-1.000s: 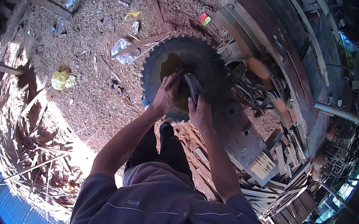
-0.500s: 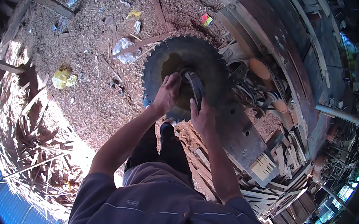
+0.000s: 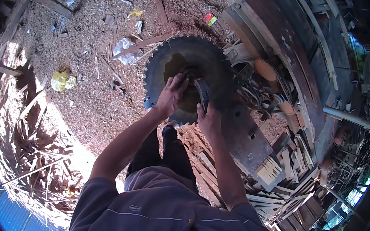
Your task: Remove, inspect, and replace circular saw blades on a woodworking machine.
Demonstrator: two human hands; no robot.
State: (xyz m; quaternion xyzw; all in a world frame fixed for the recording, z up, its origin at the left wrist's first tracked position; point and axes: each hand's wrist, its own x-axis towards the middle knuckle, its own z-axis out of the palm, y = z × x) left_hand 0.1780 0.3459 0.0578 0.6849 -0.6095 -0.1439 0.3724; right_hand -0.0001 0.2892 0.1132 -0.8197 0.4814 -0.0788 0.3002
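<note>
Wood chips cover the ground (image 3: pixel 93 30) around you, with scrap wood (image 3: pixel 40 164) heaped in sun and shade on your left. Ahead of you stands the blade (image 3: pixel 208 56), large, round and toothed, and your 2 hands meet at its middle.

Over the last second, the curved dark piece (image 3: pixel 204 96) has shifted slightly toward you and to the right. More of the hub (image 3: pixel 192 72) now shows beyond its far end — a small change, but it suggests the piece is looser from the blade's middle than it was. Your left hand (image 3: pixel 172 94) has kept its place, fingertips up at the hub. Your right hand (image 3: pixel 209 118) is grasping the near end of the piece, thumb laid along it.

What your left fingertips do is hard to read: they may be pinching something or only resting there, and you cannot tell from this angle. Shadow also hides whether the piece touches the hub, and whether it is a tool or a part. On the right, the blade's edge sinks into darkness near the plate (image 3: pixel 247 138) with 2 holes; your hands cover some of its near side, and the black rim cuts off the surroundings.
</note>
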